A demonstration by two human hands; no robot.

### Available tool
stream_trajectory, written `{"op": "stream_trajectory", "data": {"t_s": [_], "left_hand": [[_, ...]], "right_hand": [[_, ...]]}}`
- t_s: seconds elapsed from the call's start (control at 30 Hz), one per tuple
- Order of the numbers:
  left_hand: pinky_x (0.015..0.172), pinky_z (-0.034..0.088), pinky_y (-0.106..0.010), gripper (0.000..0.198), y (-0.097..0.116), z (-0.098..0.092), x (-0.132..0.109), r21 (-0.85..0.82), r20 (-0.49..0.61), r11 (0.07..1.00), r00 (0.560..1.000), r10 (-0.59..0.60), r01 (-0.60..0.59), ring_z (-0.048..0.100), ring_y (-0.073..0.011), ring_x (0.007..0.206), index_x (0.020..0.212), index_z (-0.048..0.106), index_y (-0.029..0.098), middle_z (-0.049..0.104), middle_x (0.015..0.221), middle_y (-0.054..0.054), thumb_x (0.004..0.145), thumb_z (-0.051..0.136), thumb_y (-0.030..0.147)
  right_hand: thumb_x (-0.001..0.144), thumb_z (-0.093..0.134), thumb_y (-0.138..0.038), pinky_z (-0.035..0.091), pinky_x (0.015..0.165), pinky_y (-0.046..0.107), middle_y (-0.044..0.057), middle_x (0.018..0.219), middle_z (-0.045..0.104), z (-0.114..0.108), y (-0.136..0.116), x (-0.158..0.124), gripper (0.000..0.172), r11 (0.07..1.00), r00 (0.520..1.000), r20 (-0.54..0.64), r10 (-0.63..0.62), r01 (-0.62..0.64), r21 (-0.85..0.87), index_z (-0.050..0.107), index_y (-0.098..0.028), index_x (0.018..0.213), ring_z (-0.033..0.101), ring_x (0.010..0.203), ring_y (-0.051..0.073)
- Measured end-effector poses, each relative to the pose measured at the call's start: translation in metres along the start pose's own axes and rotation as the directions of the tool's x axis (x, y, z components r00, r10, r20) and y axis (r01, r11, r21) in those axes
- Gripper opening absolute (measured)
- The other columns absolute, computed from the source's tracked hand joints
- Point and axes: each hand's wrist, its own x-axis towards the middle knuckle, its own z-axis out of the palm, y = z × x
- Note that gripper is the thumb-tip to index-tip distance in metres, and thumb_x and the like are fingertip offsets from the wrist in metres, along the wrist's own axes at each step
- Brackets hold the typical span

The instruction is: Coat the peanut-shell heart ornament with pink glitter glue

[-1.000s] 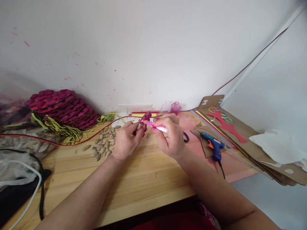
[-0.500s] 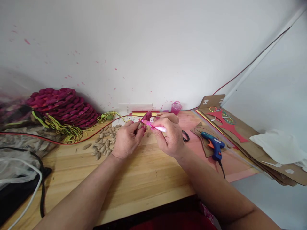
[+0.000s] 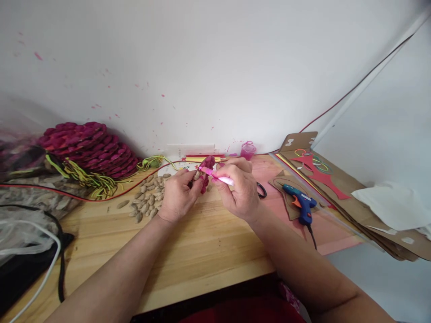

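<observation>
My left hand [image 3: 177, 195] is closed around a small cluster of dark magenta painted seeds [image 3: 206, 169], held just above the wooden table [image 3: 188, 251]. My right hand [image 3: 237, 188] pinches a pink and white brush or pen [image 3: 217, 177], its tip against the cluster. Both hands meet at the middle of the table. A loose heap of unpainted beige seeds [image 3: 146, 202] lies just left of my left hand.
A pile of magenta seed pieces with green-yellow strings [image 3: 87, 152] fills the back left. A red cable [image 3: 84, 198] crosses the table. A blue glue gun [image 3: 301, 204], scissors [image 3: 261, 190], a pink cup [image 3: 247, 150] and cardboard sheets [image 3: 336, 188] lie right. Bags and cords [image 3: 27, 242] sit left.
Almost nothing has moved; the view has shifted slightly and my hands stay together on the magenta cluster with the brush tip working at it.
</observation>
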Motion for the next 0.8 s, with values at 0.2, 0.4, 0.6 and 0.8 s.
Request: {"op": "stream_trajectory", "data": {"t_s": [0.2, 0.4, 0.6, 0.8], "left_hand": [[0.057, 0.042, -0.027, 0.029, -0.003, 0.003, -0.002, -0.115, 0.008, 0.986, 0.993, -0.122, 0.122, 0.055, -0.0148, 0.058, 0.06, 0.06, 0.02, 0.058, 0.059, 0.0, 0.088, 0.061, 0.029], [0.054, 0.048, -0.026, 0.025, 0.002, 0.003, 0.0, -0.375, 0.121, 0.875, 0.952, -0.282, 0.307, 0.061, -0.0147, 0.05, 0.066, 0.064, 0.019, 0.067, 0.058, 0.0, 0.088, 0.063, 0.032], [0.049, 0.041, -0.022, 0.023, 0.005, 0.003, 0.002, -0.438, 0.11, 0.828, 0.935, -0.338, 0.351, 0.054, -0.0123, 0.049, 0.064, 0.065, 0.018, 0.061, 0.054, 0.001, 0.081, 0.071, 0.032], [0.042, 0.027, -0.022, 0.03, 0.008, 0.004, 0.001, -0.547, 0.184, 0.717, 0.898, -0.4, 0.432, 0.038, -0.0085, 0.043, 0.063, 0.065, 0.018, 0.049, 0.049, 0.004, 0.08, 0.075, 0.041]], "right_hand": [[0.099, 0.059, -0.024, 0.043, 0.084, 0.04, 0.002, 0.09, 0.073, 0.001, -0.001, -0.001, 0.005, 1.0, 1.0, 0.007, -0.013, 0.013, 0.008, 0.062, -0.024, 0.103, 0.062, 0.094, 0.022], [0.099, 0.06, -0.025, 0.045, 0.087, 0.04, 0.002, 0.089, 0.074, 0.001, -0.001, -0.001, 0.006, 1.0, 1.0, 0.013, 0.005, -0.005, 0.011, 0.065, -0.024, 0.103, 0.063, 0.095, 0.021], [0.099, 0.062, -0.026, 0.047, 0.084, 0.04, 0.003, 0.091, 0.072, 0.001, 0.001, -0.001, 0.006, 0.998, 0.999, 0.01, 0.047, -0.047, 0.047, 0.065, -0.025, 0.104, 0.063, 0.095, 0.022], [0.099, 0.06, -0.027, 0.049, 0.082, 0.04, 0.004, 0.09, 0.071, 0.0, 0.001, 0.001, 0.004, 0.989, 0.992, -0.028, 0.121, -0.118, 0.089, 0.064, -0.025, 0.1, 0.063, 0.093, 0.022]]}}
